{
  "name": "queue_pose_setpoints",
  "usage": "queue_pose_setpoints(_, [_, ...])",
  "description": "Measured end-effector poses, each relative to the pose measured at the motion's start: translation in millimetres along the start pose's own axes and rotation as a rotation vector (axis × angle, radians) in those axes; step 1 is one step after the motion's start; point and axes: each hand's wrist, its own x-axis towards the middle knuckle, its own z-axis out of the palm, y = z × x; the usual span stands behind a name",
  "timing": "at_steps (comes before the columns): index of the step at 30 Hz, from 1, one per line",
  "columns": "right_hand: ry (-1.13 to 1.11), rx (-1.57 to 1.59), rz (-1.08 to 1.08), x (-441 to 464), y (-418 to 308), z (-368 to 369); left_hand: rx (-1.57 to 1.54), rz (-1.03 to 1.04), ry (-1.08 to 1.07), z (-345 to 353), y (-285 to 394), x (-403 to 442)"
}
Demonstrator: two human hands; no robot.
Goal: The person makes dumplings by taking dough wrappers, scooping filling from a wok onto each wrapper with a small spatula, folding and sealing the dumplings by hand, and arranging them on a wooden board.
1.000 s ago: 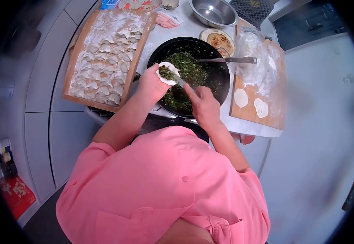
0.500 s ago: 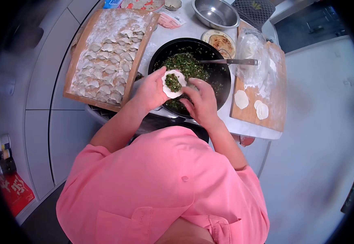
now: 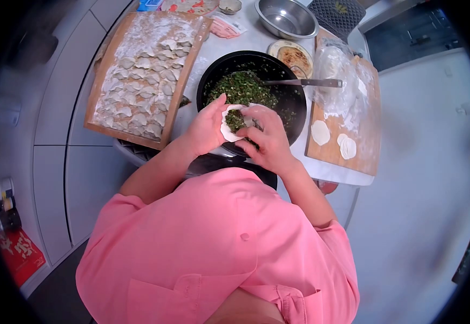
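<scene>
A round white dumpling wrapper (image 3: 226,131) lies across the fingers of my left hand (image 3: 205,128), which holds it by its left side. Chopped green filling (image 3: 235,120) sits in the wrapper's middle. From the right, my right hand (image 3: 271,139) has its bent fingers on the wrapper's right edge, partly covering it. Both hands are over the near side of a black pan (image 3: 297,121). More green filling (image 3: 241,86) is heaped in that pan, and a utensil with a brown handle (image 3: 324,82) rests across its right rim.
Rows of folded dumplings (image 3: 138,100) lie on a floured wooden board (image 3: 99,121) at left. Several flat wrappers (image 3: 347,147) and a plastic bag (image 3: 336,70) lie on the right board (image 3: 362,156). Behind the pan are a plate of flatbread (image 3: 291,56) and a steel bowl (image 3: 286,19).
The wrapper has shifted slightly down and right and turned. My right fingers have moved from beside its edge onto it, and the right edge is being raised around the filling.
</scene>
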Motion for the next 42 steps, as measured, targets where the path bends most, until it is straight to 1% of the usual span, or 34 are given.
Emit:
queue_pose_setpoints(2, [0.017, -0.01, -0.003, -3, 6, 6, 0.031, -0.047, 0.019, 3, 2, 0])
queue_pose_setpoints(4, [0.097, 0.156, 0.125, -1, 7, 8, 0.057, -0.078, 0.034, 3, 2, 0])
queue_pose_setpoints(5, [0.099, 0.156, 0.124, -1, 7, 10, 0.066, -0.088, 0.039, 3, 1, 0])
queue_pose_setpoints(7, [0.159, 0.378, 0.348, -3, 8, 13, 0.068, -0.036, 0.003, 5, -5, -2])
queue_pose_setpoints(8, [0.16, 0.379, 0.349, -4, 9, 14, 0.068, -0.019, -0.01, 6, -6, -3])
queue_pose_setpoints(10, [0.202, 0.605, 0.467, -7, 13, 16, 0.171, -0.158, -0.022, 12, -3, -3])
queue_pose_setpoints(11, [0.208, 0.695, 0.53, -8, 14, 17, 0.211, -0.157, -0.052, 13, -1, -4])
queue_pose_setpoints(12, [0.208, 0.696, 0.532, -9, 14, 18, 0.211, -0.158, -0.052, 14, -2, -4])
queue_pose_setpoints(14, [0.238, 0.816, 0.599, -9, 13, 19, 0.29, -0.106, -0.086, 16, -4, -4])
queue_pose_setpoints(18, [0.26, 0.827, 0.607, -9, 12, 21, 0.214, -0.051, -0.082, 15, -14, -3])
queue_pose_setpoints(20, [0.373, 0.885, 0.659, -4, 3, 16, 0.05, -0.104, 0.036, 16, -14, -5])
queue_pose_setpoints(21, [0.375, 0.885, 0.658, -8, 8, 18, 0.051, -0.104, 0.036, 15, -14, -5])
queue_pose_setpoints(23, [0.406, 0.664, 0.609, -21, 24, 24, -0.131, 0.042, 0.011, 11, -14, -4])
queue_pose_setpoints(24, [0.408, 0.665, 0.608, -22, 24, 22, -0.13, 0.042, 0.01, 11, -13, -5])
queue_pose_setpoints(26, [0.008, 0.553, 0.518, -24, 22, 19, -0.057, 0.107, -0.005, 11, -11, -7])
queue_pose_setpoints(27, [-0.09, 0.454, 0.532, -17, 14, 14, -0.055, 0.104, -0.007, 12, -12, -8])
queue_pose_setpoints(28, [-0.087, 0.454, 0.534, -11, 9, 14, 0.02, 0.146, -0.034, 12, -13, -8])
queue_pose_setpoints(29, [-0.036, 0.538, 0.439, -5, 6, 15, 0.095, 0.188, -0.061, 11, -15, -7])
queue_pose_setpoints(30, [0.014, 0.619, 0.343, -1, 4, 15, 0.095, 0.187, -0.063, 8, -18, -6])
queue_pose_setpoints(31, [-0.022, 0.631, 0.418, 0, 3, 14, 0.129, 0.159, -0.067, 4, -22, -5])
queue_pose_setpoints(33, [-0.061, 0.569, 0.419, 4, 0, 11, 0.164, 0.131, -0.071, 2, -21, -4])
queue_pose_setpoints(35, [-0.1, 0.507, 0.418, 5, -3, 9, 0.069, 0.04, -0.052, 6, -12, -6])
queue_pose_setpoints(36, [-0.09, 0.576, 0.458, 4, -6, 10, 0.069, 0.041, -0.052, 7, -8, -8])
queue_pose_setpoints(37, [-0.081, 0.646, 0.498, 3, -7, 10, 0.176, 0.119, -0.13, 7, -4, -9])
queue_pose_setpoints(38, [-0.082, 0.645, 0.497, 2, -8, 9, 0.23, 0.157, -0.169, 9, 0, -10])
queue_pose_setpoints(39, [-0.079, 0.796, 0.562, 0, -8, 7, 0.282, 0.197, -0.207, 11, 5, -12])
queue_pose_setpoints(40, [-0.076, 0.948, 0.626, 0, -8, 7, 0.215, 0.143, -0.202, 17, 9, -13])
queue_pose_setpoints(41, [-0.075, 0.947, 0.625, 0, -8, 7, 0.149, 0.09, -0.197, 21, 10, -14])
queue_pose_setpoints(42, [-0.031, 1.034, 0.673, 1, -9, 8, 0.151, 0.092, -0.199, 23, 8, -15])
